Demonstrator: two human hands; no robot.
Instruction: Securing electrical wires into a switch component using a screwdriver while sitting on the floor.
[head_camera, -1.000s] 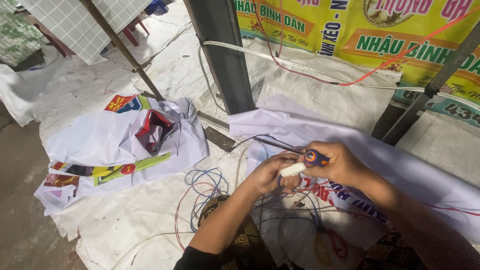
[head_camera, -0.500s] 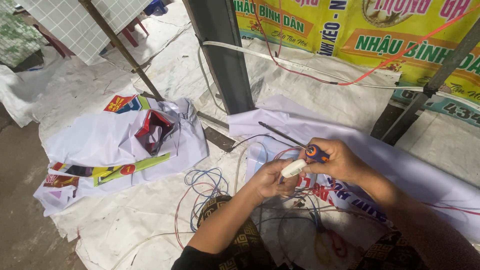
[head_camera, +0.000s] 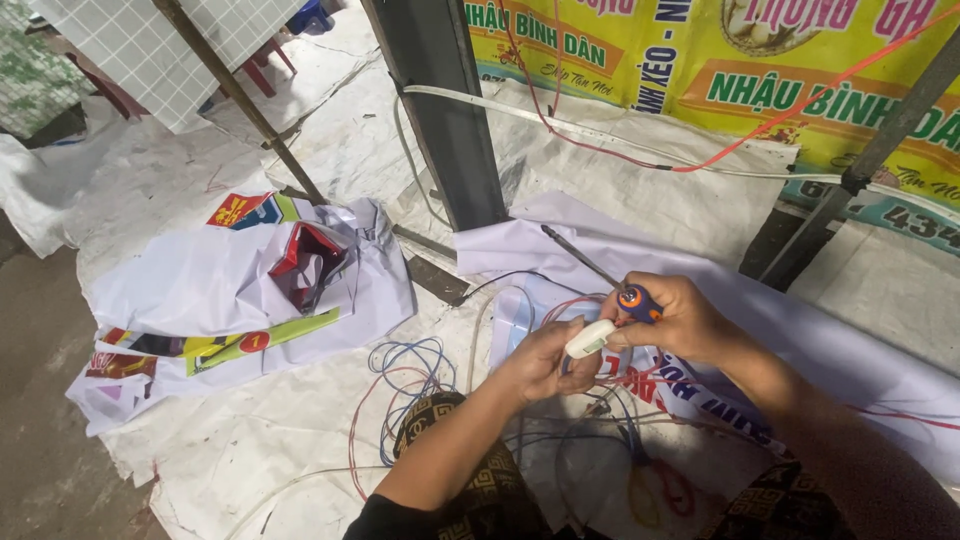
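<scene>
Bare forearms, dark patterned clothing

A small white plastic piece (head_camera: 590, 338) — oblong, with rounded ends — lies tilted between the fingertips of both hands, low in the middle of the view. Just above it is a screwdriver (head_camera: 600, 277) with an orange and blue handle; its thin dark metal shaft slants up and to the left, tip free in the air. Thin red and blue wires (head_camera: 410, 372) run from under the white piece — loose loops sprawl over the white sheeting below.
</scene>
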